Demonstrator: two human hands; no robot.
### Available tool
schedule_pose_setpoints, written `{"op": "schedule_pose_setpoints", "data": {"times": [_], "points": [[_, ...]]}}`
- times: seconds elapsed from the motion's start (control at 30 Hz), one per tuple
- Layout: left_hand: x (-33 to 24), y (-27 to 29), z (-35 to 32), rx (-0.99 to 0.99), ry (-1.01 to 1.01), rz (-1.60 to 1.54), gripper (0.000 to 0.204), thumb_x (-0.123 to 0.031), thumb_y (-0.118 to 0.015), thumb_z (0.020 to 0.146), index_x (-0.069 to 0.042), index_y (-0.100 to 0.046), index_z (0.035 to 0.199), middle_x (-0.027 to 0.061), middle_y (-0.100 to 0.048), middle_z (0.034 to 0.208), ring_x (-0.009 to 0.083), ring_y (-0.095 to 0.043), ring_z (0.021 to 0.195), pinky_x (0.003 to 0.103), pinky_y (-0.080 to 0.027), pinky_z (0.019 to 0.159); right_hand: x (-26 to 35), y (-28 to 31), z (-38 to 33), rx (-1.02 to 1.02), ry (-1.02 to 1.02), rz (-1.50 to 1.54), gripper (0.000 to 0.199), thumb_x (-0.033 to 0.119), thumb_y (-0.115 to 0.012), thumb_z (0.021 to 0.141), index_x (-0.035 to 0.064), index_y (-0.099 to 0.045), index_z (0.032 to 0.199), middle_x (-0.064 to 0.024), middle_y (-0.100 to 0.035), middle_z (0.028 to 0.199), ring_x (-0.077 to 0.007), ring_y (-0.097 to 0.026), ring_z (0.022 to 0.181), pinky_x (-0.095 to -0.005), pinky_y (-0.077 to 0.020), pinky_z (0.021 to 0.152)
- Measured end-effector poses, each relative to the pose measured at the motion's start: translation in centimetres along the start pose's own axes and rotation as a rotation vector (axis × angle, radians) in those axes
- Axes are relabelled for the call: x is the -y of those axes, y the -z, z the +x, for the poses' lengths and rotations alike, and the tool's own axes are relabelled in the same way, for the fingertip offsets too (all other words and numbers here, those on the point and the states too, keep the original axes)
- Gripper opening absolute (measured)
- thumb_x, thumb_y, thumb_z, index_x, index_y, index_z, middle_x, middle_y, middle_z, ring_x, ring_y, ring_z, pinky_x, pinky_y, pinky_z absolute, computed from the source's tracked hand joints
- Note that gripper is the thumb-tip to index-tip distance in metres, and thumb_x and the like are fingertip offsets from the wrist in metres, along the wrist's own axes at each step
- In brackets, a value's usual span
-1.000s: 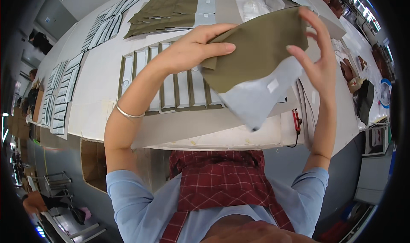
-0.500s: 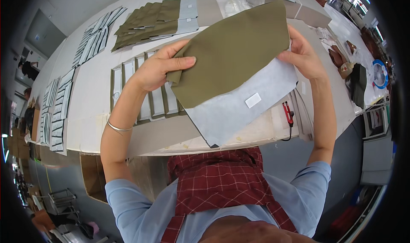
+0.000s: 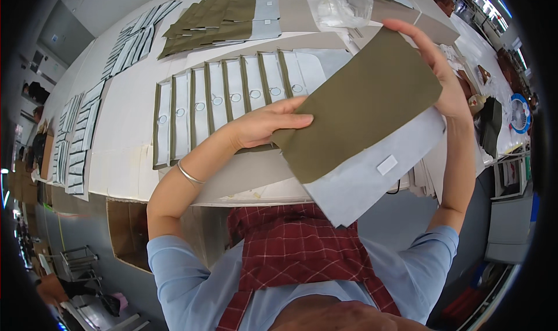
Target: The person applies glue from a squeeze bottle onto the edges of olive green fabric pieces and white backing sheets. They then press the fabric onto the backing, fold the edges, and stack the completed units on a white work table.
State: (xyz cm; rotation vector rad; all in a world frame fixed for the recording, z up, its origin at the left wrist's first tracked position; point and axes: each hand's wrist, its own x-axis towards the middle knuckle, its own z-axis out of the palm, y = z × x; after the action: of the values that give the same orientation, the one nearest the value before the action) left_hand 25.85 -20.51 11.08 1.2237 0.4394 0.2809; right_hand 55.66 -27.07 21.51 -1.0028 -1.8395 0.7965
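Note:
An olive-green fabric panel (image 3: 366,101) with a pale grey-blue backed strip (image 3: 354,194) along its near side is held up in the air, tilted. A small white rectangle (image 3: 387,165) sits on the pale strip. My left hand (image 3: 273,121) pinches the panel's left corner between thumb and fingers. At the right end, my right hand (image 3: 444,81) grips the edge, its fingers partly behind the fabric. Beneath and to the left, several overlapping panels (image 3: 235,98) lie in a row, showing pale faces with drawn circles and olive edges.
Farther back lies a stack of olive panels (image 3: 215,17) with pale ends. Bundles of striped pale pieces (image 3: 84,133) lie at the left of the white table (image 3: 125,127). A clear plastic bag (image 3: 346,5) sits at the back. At the far right stands a blue fan (image 3: 520,113).
Both hands have moved right with the panel, which has come down a little at its far edge. The row of panels on the table is now more exposed; the red cutter is now hidden.

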Motion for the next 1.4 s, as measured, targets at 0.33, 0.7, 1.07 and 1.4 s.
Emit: {"op": "schedule_pose_setpoints", "data": {"times": [0.33, 0.7, 1.07, 1.4], "points": [[-3.8, -7.5, 3.7, -0.692, -0.957, 1.318, 0.075, -0.024, -0.077, 0.08, -0.004, -0.039, 0.143, 0.0212, -0.053, 0.133, 0.0376, -0.051, 0.124, 0.044, -0.039, 0.102, 4.4, -2.7, 1.5, -0.14, -0.068, -0.01, 0.069, 0.008, -0.07, 0.083, 0.0022, -0.039, 0.144, -0.0039, -0.069, 0.095, -0.008, -0.064, 0.083, -0.0221, -0.05, 0.075], [-14.2, -2.9, 0.6, -0.237, -0.659, 0.435, 0.032, -0.02, -0.07, 0.09, 0.0, -0.063, 0.115, 0.0057, -0.069, 0.095, 0.0135, -0.064, 0.082, 0.027, -0.053, 0.072, 5.8, 5.9, -3.8, -0.01, -0.013, -0.269, 0.083, 0.005, -0.073, 0.071, 0.0, -0.037, 0.146, -0.0089, -0.069, 0.103, -0.0135, -0.066, 0.096, -0.0232, -0.0467, 0.089], [-7.6, -4.8, 5.0, -0.61, -1.233, 1.138, 0.032, -0.024, -0.075, 0.083, -0.001, -0.065, 0.101, 0.0104, -0.068, 0.096, 0.0252, -0.062, 0.098, 0.036, -0.048, 0.085, 2.4, 5.0, -3.7, 0.071, 0.383, -0.089, 0.102, 0.009, -0.083, 0.065, -0.0156, -0.024, 0.146, -0.0097, -0.069, 0.092, -0.0108, -0.067, 0.08, -0.0229, -0.045, 0.085], [-1.2, -9.5, 1.2, -0.003, -0.253, 0.384, 0.032, -0.027, -0.067, 0.094, 0.0, -0.066, 0.111, 0.0094, -0.072, 0.087, 0.0111, -0.065, 0.078, 0.028, -0.052, 0.071, 1.3, 5.3, -4.7, 0.069, 0.106, -0.198, 0.083, 0.02, -0.076, 0.077, -0.0079, -0.036, 0.144, -0.0129, -0.068, 0.111, -0.0251, -0.059, 0.12, -0.0397, -0.0372, 0.105]]}}
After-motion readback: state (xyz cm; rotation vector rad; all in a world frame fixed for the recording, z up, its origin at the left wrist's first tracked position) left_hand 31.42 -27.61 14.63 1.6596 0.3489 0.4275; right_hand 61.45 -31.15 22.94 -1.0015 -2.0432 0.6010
